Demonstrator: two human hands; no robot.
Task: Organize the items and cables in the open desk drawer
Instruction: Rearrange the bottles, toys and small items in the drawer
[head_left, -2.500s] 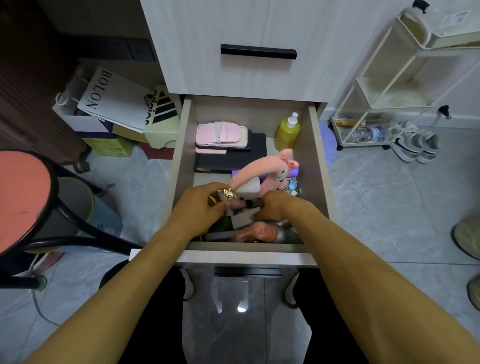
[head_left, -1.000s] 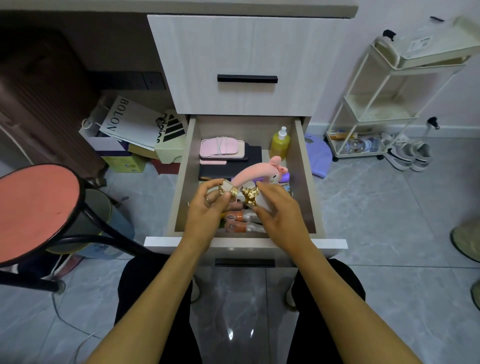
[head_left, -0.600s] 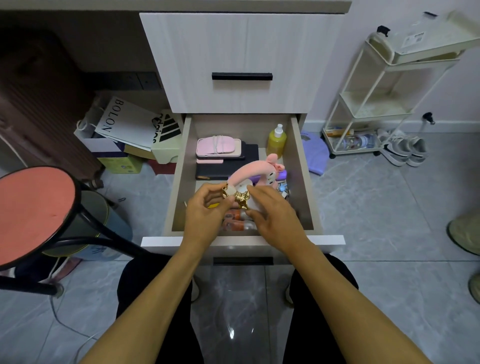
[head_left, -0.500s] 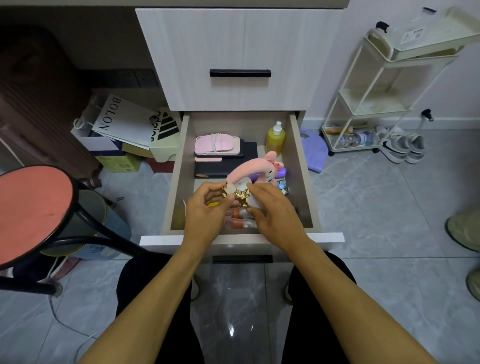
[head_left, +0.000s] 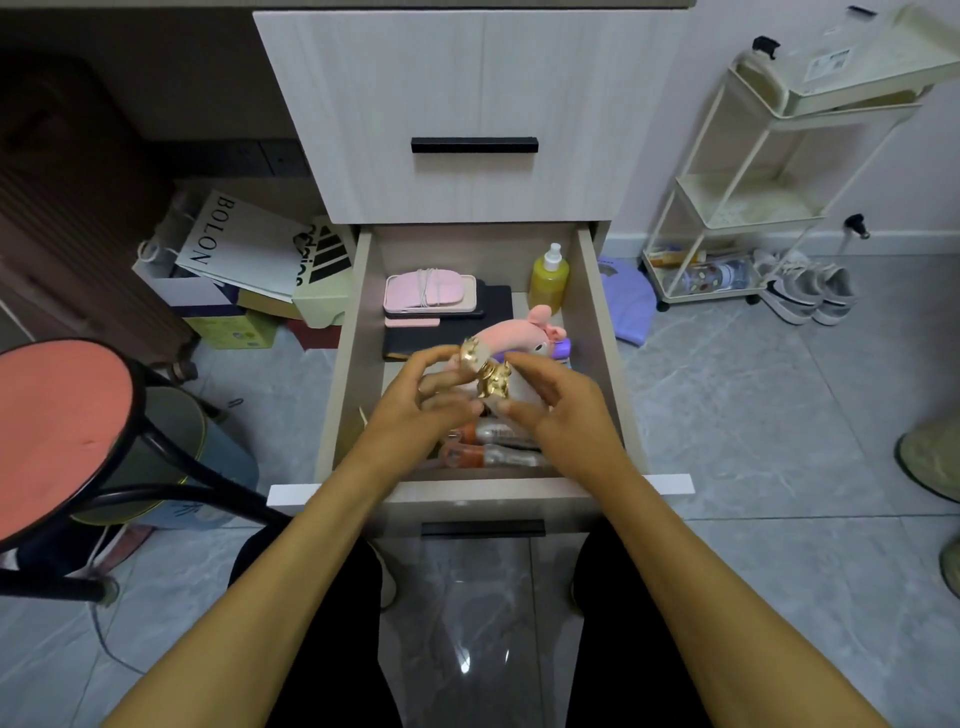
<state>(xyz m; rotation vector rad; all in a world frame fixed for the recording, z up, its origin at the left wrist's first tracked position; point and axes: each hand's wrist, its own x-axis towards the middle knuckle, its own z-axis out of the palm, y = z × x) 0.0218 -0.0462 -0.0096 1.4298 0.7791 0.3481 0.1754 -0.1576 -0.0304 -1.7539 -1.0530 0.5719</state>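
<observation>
Above the open wooden desk drawer (head_left: 597, 332), my left hand (head_left: 415, 410) and right hand (head_left: 558, 410) pinch a small gold metal ornament (head_left: 491, 376) between curled fingertips, just over the pink plush toy (head_left: 511, 335) and orange tubes (head_left: 488, 457). A loosened pinch could drop it into that clutter.

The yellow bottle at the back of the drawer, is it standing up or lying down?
Upright. The yellow bottle stands in the drawer's back right corner, its white nozzle pointing up.
</observation>
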